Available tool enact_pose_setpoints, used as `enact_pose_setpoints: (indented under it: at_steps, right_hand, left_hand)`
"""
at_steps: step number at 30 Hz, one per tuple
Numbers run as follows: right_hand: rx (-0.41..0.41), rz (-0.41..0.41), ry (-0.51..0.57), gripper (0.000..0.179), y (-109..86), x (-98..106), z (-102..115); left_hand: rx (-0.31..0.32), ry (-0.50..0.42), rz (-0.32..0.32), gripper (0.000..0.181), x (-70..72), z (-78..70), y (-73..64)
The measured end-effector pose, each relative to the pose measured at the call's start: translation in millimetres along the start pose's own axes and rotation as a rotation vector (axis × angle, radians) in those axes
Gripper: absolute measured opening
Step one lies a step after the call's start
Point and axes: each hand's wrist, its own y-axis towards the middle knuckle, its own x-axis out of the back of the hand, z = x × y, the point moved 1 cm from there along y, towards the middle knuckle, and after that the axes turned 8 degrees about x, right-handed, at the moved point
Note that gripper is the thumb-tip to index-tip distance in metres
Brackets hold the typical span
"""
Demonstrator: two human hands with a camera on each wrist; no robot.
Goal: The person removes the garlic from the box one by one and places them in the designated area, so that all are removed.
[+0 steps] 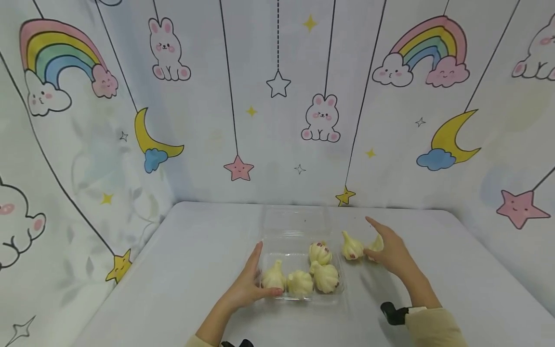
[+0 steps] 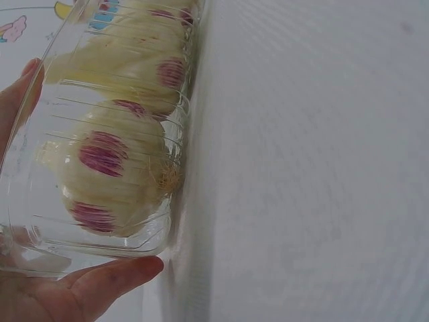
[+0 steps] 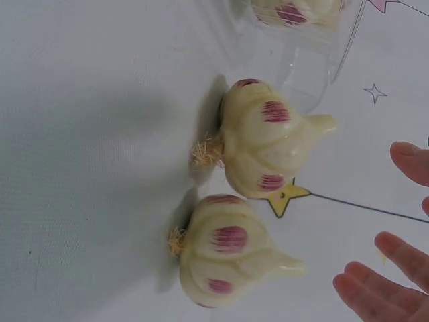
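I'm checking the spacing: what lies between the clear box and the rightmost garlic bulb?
Another garlic bulb stands between the clear box and the rightmost garlic bulb, shown in the head view.

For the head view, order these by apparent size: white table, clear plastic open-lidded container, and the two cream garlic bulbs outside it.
1. White table
2. Clear plastic open-lidded container
3. Left cream garlic bulb and right cream garlic bulb, unranked: the right hand partly hides the latter.
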Motion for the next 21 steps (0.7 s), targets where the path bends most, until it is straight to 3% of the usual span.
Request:
enact_pose_setpoints:
  at_steps: [11,21]
  right_hand:
    - [0.119,0.008,0.019,0.081,4.0,-2.6,16.9]
    - [0.200,0.050,0.136,0.078,5.4,-11.0,34.5]
  left_hand:
    - [-0.019,-0.001,-0.014,0.119,1.8,-5.3,1.5]
    - [-0.009,0.000,-0.012,0.119,0.4,-3.5,-0.6]
